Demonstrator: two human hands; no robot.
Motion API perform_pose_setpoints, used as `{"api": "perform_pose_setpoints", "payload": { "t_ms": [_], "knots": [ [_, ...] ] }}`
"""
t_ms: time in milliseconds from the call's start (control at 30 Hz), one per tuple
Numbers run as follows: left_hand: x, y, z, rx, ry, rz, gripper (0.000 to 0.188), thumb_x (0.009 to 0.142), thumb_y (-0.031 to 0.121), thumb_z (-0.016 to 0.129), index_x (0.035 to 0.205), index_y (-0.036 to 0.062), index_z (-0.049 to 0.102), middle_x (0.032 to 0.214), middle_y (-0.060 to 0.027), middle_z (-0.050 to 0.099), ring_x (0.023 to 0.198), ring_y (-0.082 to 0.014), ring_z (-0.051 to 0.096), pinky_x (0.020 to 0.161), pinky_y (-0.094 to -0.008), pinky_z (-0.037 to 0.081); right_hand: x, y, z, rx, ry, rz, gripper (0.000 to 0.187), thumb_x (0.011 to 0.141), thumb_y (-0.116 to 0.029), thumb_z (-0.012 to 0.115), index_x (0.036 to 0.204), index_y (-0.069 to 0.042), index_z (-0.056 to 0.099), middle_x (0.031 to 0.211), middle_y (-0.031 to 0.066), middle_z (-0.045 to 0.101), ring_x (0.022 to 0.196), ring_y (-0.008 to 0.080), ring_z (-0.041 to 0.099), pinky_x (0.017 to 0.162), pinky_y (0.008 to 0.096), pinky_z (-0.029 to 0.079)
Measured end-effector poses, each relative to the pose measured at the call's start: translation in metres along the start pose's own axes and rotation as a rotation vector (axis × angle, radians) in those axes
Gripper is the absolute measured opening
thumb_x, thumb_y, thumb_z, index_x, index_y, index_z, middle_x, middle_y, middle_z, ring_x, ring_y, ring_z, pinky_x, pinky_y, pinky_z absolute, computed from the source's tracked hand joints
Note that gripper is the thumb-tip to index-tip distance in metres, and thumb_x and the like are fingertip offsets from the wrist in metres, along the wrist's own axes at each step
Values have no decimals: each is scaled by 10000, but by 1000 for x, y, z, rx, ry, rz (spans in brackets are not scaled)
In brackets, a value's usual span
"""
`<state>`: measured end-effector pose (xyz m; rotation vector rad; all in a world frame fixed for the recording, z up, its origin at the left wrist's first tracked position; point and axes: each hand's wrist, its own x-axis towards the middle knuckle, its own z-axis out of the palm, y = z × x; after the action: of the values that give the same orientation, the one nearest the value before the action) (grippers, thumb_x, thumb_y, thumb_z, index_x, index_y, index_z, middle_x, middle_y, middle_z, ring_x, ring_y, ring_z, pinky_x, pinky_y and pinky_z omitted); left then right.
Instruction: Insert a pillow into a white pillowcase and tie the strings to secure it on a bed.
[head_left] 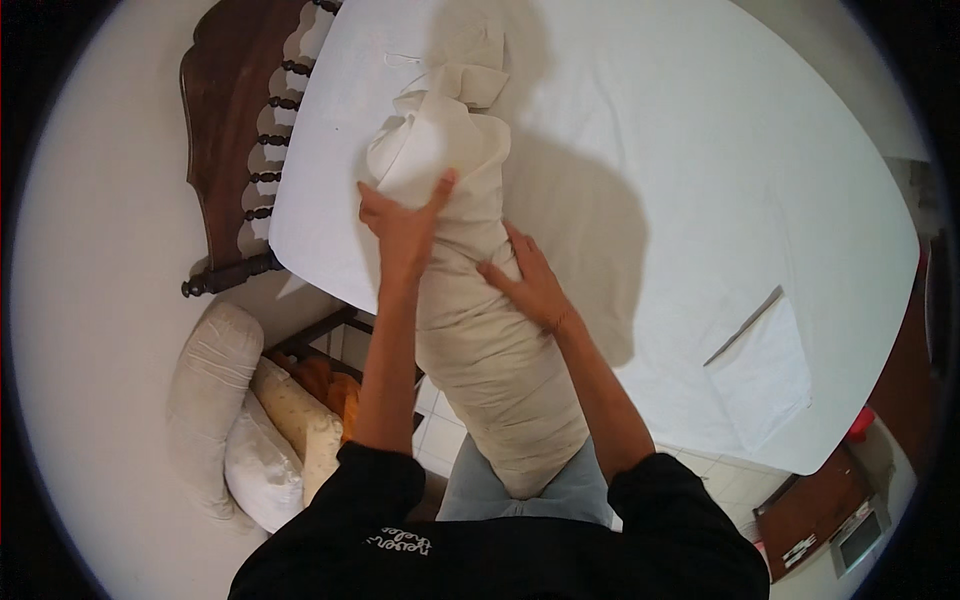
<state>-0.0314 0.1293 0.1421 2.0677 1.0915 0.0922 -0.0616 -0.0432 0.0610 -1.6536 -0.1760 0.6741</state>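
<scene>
One bolster [505,380] slants from the bed [720,200], where its far end lies, to our jeans [470,490], which its near end meets. Its cover [440,140] is wrinkled along the length and bunches loosely at the far end. Left hand [405,230]: grip wide, thumb and forefinger spread, thumb on the cover; we cannot tell whether the other fingers pinch any cloth. Right hand [535,285]: grip spread, laid against the cover's right side, not closed around anything. We judge the step in hand to be drawing the cover along the bolster and smoothing it. The next move calls for a firm hold on the loose end and an even pull along the length. Count: two hands, one bolster, one cover, one bed, one headboard [225,130], at least three pillows [265,470] beside the bed, and one white cloth [770,370] at the bed's right.
</scene>
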Motion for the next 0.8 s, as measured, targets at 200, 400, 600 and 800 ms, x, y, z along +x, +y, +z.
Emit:
{"api": "perform_pose_setpoints", "payload": {
  "t_ms": [200,400,600,800],
  "knots": [
    [10,-17,22,220,3,125,1310,650,611,826,1456,-136,113,1432,-387,240,1377,-477,255,1129,-480,298,-21,15,-27,128,53,18,311,946,-203,629,1203,-30,605,1261,124,592,1137,206,574,951,319,453],
    [12,-20,8,169,-20,84,1291,653,616,824,1453,-128,135,1415,-381,275,1351,-484,284,1115,-485,312,70,-26,-19,129,420,-316,296,838,-12,705,1126,-76,679,1025,50,706,900,187,660,809,314,511],
    [-9,-2,-3,442,359,942,740,763,336,820,1346,24,490,1331,-244,432,1214,-379,449,1047,-457,358,67,12,1,-93,303,-452,255,774,49,649,1005,-56,629,973,89,645,905,315,597,755,384,489],
    [-30,6,-12,583,-346,1223,187,672,45,741,846,109,715,957,-13,613,1005,-245,566,883,-401,401,-21,16,17,-90,247,-408,199,769,129,557,885,-33,567,860,97,596,860,290,592,766,378,474]
  ]
}}
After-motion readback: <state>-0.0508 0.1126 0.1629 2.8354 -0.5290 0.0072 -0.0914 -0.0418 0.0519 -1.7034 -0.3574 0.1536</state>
